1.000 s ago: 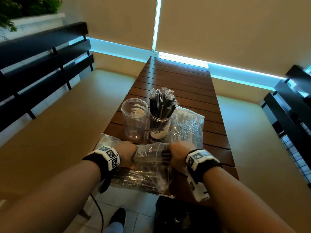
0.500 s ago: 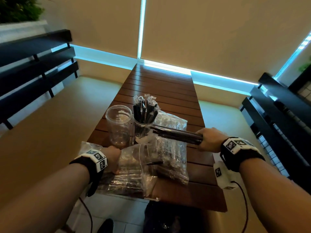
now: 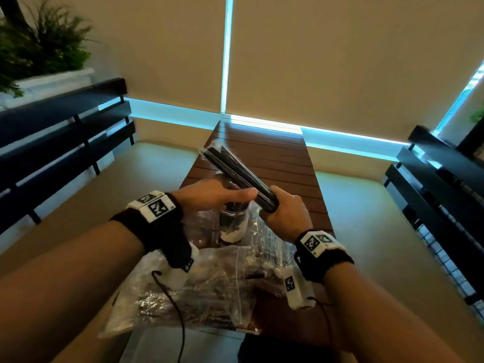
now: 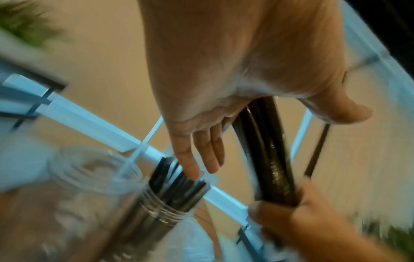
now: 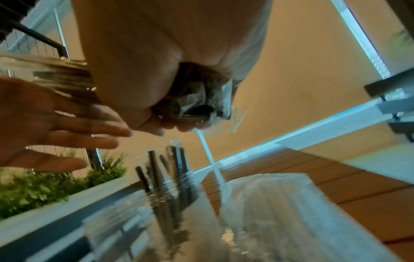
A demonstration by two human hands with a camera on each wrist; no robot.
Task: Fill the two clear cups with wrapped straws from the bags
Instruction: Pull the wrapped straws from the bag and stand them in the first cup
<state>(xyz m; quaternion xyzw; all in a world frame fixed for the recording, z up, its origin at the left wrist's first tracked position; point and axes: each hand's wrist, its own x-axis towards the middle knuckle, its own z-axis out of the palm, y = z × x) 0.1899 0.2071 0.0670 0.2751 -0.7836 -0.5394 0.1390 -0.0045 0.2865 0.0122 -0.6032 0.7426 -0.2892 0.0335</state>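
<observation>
A: While the right hand (image 3: 284, 209) clenches a bundle of wrapped straws (image 3: 235, 171) by its near end, what is the left hand (image 3: 213, 193) doing?

B: Its grip is released, fingers straight beside the bundle, above the straw-filled cup (image 4: 165, 200).

A: And the empty cup (image 4: 89, 173)?

B: Left of that one, beneath the left hand.

A: What might go wrong?

B: Probably the one-ended hold lets straws fan or slip out, missing the cup.

A: Changed since earlier?

B: The bundle has swung up; the left hand left the bag (image 3: 199, 292).
</observation>
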